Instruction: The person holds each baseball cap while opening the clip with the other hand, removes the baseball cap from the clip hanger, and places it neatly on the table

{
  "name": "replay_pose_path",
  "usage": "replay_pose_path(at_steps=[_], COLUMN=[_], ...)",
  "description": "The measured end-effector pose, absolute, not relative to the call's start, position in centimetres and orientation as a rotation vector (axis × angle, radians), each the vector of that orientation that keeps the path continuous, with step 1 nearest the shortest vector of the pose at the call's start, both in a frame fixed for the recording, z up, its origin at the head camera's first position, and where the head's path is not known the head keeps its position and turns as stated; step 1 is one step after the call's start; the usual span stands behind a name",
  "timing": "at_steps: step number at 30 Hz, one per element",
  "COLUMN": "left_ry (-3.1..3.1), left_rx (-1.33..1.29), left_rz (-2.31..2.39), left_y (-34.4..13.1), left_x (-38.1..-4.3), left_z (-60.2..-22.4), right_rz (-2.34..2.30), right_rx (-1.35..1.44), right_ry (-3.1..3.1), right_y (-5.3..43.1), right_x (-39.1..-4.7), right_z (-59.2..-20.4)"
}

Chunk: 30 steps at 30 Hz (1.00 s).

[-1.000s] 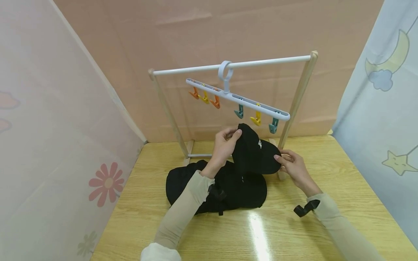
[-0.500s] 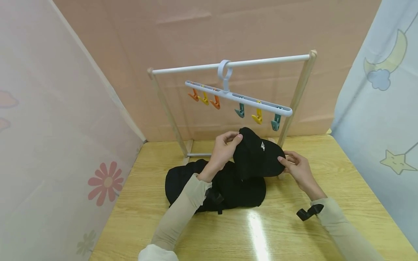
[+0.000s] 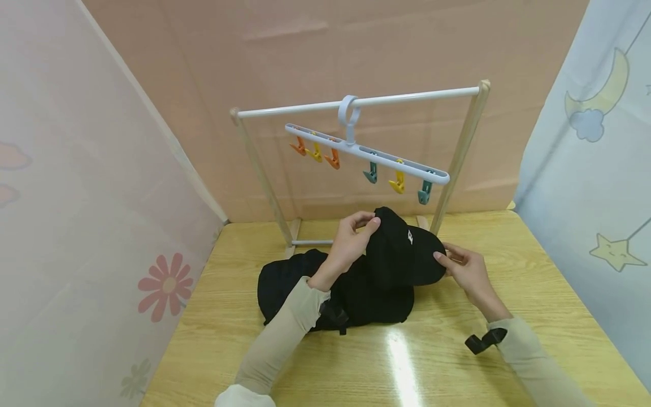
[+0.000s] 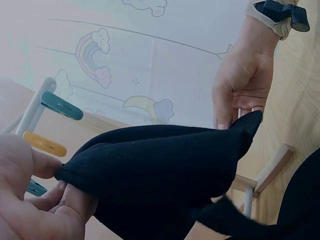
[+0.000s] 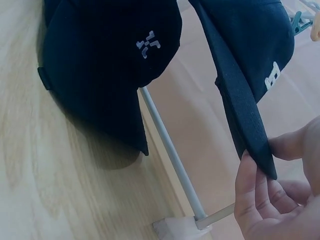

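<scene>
A black baseball cap (image 3: 394, 249) with a small white mark on its front is held up between both hands, beneath the clips. My left hand (image 3: 351, 243) pinches the crown's edge between thumb and fingers. At the other side, my right hand (image 3: 468, 274) grips the tip of the brim, thumb on one face and fingers on the other, as the right wrist view shows. Behind and below, more black caps (image 3: 290, 282) lie overlapping on the table; one cap (image 5: 110, 55) shows a white emblem in the right wrist view.
A rack (image 3: 468, 144) of wooden legs and a white bar (image 3: 417, 96) stands at the back. From the bar hangs a pale clip hanger (image 3: 356, 148) with several orange, yellow and teal clips. The wooden table (image 3: 529, 265) meets printed fabric walls on both sides.
Both hands have lowered the cap slightly, with a small shift to the right. The hanger has swung a little on its bar. The caps on the table have stayed put.
</scene>
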<state>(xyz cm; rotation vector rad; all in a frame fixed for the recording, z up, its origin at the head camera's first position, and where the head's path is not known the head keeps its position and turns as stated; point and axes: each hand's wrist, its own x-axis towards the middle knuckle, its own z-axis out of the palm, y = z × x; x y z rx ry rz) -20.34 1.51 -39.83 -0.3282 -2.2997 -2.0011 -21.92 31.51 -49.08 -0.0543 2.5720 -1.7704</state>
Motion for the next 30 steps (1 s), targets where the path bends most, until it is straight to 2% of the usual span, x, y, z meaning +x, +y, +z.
replay_pose_path(at_steps=[17,30], left_ry=[-2.381,-2.436], left_rx=[-0.417,-0.397], left_rz=[-1.919,-2.102], left_y=[0.2,-0.9], left_x=[-19.6,-18.8], left_z=[-41.0,-41.7], right_rz=[-1.742,-1.748], right_rx=[-0.093,-0.118], right_ry=[2.559,2.555], right_y=[31.7,31.4], right_x=[-21.0,-20.7], right_z=[-50.3,-50.9])
